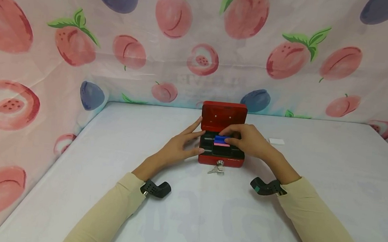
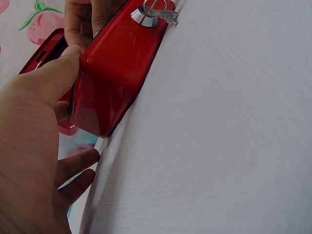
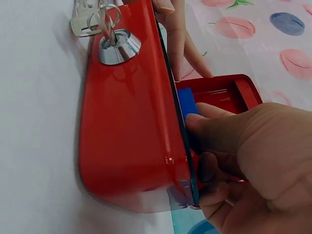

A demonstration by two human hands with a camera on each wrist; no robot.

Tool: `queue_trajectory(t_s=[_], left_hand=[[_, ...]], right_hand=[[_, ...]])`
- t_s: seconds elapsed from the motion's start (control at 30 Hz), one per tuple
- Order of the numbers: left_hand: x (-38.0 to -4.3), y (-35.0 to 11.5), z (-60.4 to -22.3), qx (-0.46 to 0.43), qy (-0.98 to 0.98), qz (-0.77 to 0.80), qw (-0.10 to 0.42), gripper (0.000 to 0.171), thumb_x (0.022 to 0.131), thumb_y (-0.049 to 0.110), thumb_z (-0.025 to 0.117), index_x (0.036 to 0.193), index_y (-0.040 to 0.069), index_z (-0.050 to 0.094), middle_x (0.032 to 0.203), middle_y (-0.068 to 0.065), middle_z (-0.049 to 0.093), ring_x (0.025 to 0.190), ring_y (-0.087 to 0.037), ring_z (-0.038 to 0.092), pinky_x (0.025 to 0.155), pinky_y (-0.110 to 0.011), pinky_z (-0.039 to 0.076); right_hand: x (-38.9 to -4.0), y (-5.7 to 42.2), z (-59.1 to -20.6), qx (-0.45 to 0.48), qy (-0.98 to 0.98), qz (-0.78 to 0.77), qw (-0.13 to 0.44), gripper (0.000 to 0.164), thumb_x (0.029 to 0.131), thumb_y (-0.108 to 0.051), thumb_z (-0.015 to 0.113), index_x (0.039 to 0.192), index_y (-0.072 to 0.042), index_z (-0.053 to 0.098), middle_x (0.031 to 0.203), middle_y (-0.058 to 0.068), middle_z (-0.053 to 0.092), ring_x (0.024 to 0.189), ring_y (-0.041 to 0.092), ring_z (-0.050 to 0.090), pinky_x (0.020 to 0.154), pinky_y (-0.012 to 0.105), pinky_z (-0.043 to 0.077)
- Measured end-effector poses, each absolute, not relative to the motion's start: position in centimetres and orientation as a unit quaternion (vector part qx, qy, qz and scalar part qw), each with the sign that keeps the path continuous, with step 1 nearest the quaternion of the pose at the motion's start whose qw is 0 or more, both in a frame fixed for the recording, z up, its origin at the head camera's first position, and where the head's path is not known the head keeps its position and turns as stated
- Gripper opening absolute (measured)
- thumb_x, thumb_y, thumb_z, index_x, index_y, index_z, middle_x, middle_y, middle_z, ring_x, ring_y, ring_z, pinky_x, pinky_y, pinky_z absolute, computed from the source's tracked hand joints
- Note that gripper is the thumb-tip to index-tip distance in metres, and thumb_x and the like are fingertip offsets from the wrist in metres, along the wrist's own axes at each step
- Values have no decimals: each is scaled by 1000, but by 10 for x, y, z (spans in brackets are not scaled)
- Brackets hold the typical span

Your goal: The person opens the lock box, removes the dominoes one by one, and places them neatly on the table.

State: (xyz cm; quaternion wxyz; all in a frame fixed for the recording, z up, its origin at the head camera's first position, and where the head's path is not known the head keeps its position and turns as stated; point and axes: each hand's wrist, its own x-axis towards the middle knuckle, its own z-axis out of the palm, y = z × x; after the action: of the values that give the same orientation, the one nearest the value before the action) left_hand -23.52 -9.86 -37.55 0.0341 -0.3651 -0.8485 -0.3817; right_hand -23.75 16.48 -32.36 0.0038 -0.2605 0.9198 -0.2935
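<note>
A red cash box (image 1: 221,161) stands on the white table with its lid (image 1: 224,116) raised at the back. Inside is a black tray (image 1: 207,142) holding blue blocks and a pink strip (image 1: 221,145). My right hand (image 1: 250,140) reaches in from the right, thumb and fingers pinching a blue block (image 3: 186,101) at the tray. My left hand (image 1: 176,146) lies along the box's left side with fingers spread. Its thumb (image 2: 68,61) touches the front left corner, and a fingertip is at the rim farther back. Keys (image 1: 216,170) hang from the front lock (image 3: 119,46).
A small white rectangular piece (image 1: 276,141) lies on the table right of the box. Behind the table (image 1: 186,219) hangs a fruit-patterned cloth (image 1: 171,58), which also runs down the left side. Each wrist carries a black camera mount (image 1: 156,189).
</note>
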Motion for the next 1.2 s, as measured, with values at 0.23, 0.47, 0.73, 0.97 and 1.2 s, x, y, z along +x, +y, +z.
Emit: queue_trajectory(t_s=[0.23,0.47,0.73,0.97,1.2], left_hand=[[-235,-99,-375,-364,-848,-384,32,63,91,36,65,144,8,44,158,17,6,142,-5,14,110,-43,27],[-234,-98,-376,-368,-846,-385,36,63,91,37,65,143,8,44,158,17,7,142,-5,14,110,-42,28],[-235,-100,-376,-368,-845,-385,39,63,91,35,66,143,8,44,158,16,7,141,-4,14,110,-42,28],[-235,-98,-377,-378,-839,-389,45,64,91,36,66,143,6,44,159,15,7,141,-5,15,110,-41,27],[-234,-100,-376,-375,-842,-387,44,64,91,37,66,143,6,44,158,16,7,141,-6,16,110,-43,28]], right_hand=[[-236,164,-321,-262,914,-308,-32,22,91,-8,65,112,-9,70,106,10,68,97,29,61,88,46,50],[-232,171,-306,-260,910,-319,-58,22,94,-12,62,115,-10,69,105,7,67,92,25,62,78,42,54],[-227,186,-294,-257,908,-326,-53,22,94,-15,62,115,-11,68,101,7,62,67,20,60,57,35,50],[-219,203,-288,-250,908,-333,-41,23,96,-24,60,116,-15,67,79,5,60,60,17,58,51,31,42],[-214,225,-285,-233,906,-352,-18,26,96,-24,60,120,-14,65,76,7,63,68,17,63,63,31,50]])
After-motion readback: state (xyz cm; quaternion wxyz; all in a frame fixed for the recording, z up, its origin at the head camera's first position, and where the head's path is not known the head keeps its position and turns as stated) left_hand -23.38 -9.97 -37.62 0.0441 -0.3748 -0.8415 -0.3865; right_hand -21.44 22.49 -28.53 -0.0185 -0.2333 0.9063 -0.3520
